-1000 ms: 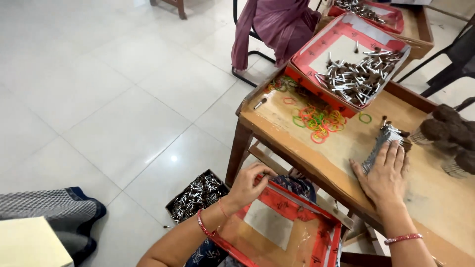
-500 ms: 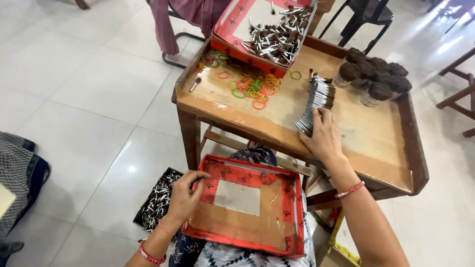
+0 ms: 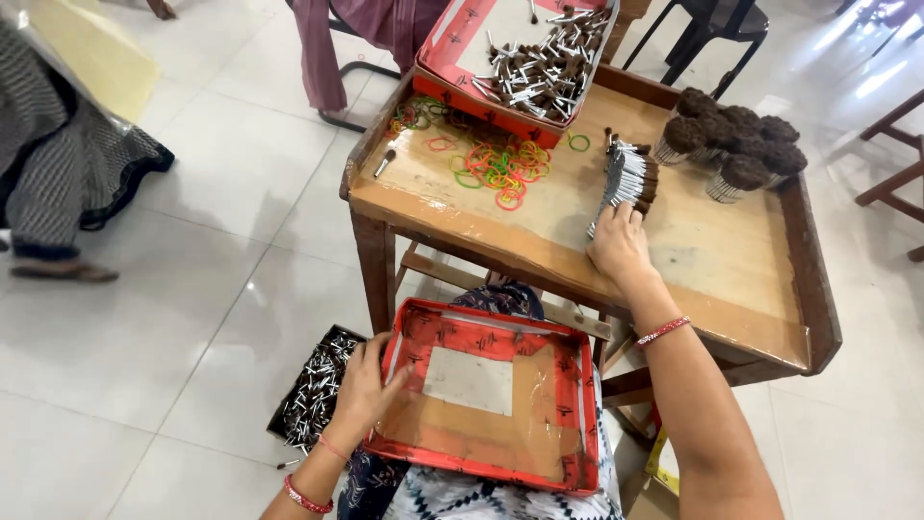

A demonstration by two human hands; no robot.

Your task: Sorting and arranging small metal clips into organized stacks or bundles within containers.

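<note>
At the far left, on the floor, a dark tray of small silver-tipped brushes (image 3: 316, 390) sits just beside your left hand (image 3: 371, 385). That hand has its fingers curled over the left rim of the red cardboard tray (image 3: 486, 395) on your lap, gripping it; hold that rim firm and level, since the tray rests on cloth and could tip.

Moving right, loose coloured rubber bands (image 3: 496, 164) lie scattered on the wooden table (image 3: 731, 260), in front of a second red tray heaped with brushes (image 3: 529, 63). Your right hand (image 3: 618, 246) lies flat at the near end of a neat row of brushes (image 3: 626, 178), fingers spread and pressing, not closed around anything. I'd judge the row wants an even push from the palm, so that it stays aligned and no brush rolls off.

Further right stand bundles of dark-bristled brushes (image 3: 736, 144).

The fingertips of your right hand are hard to separate from the row, so I can't tell whether any brush is pinched. The floor tray is partly hidden by your left wrist, and the far tray is cut off at the top.
</note>
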